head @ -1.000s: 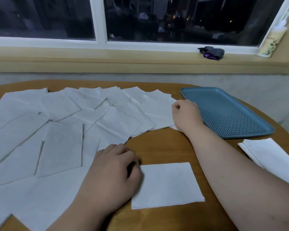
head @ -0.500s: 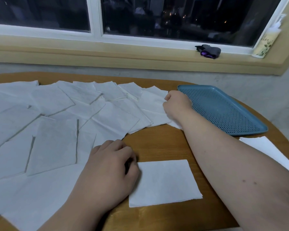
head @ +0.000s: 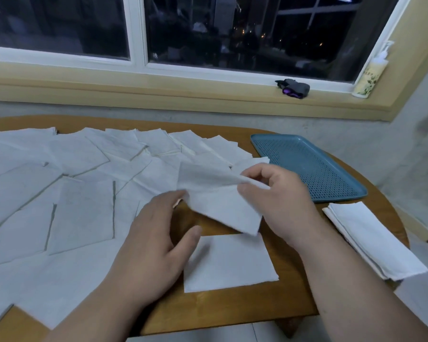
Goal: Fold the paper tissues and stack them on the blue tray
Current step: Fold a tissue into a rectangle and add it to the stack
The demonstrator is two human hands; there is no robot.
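My right hand [head: 279, 201] pinches one white tissue [head: 215, 196] by its upper edge and holds it lifted above the table's middle. My left hand [head: 156, 240] hovers beside it with fingers spread, its fingertips near the tissue's left edge; whether they touch is unclear. A folded tissue [head: 229, 262] lies flat on the wood below both hands. Several unfolded tissues [head: 79, 183] cover the left half of the table. The blue perforated tray [head: 307, 166] sits at the far right with nothing on it.
A pile of folded tissues [head: 371, 238] lies at the table's right edge, near the tray. The round wooden table [head: 232, 309] ends close in front. On the window sill rest a dark purple object [head: 294, 88] and a pump bottle [head: 371, 75].
My right hand has lifted a tissue from the spread near the tray and brought it toward the middle. My left hand has left the folded tissue, risen and opened.
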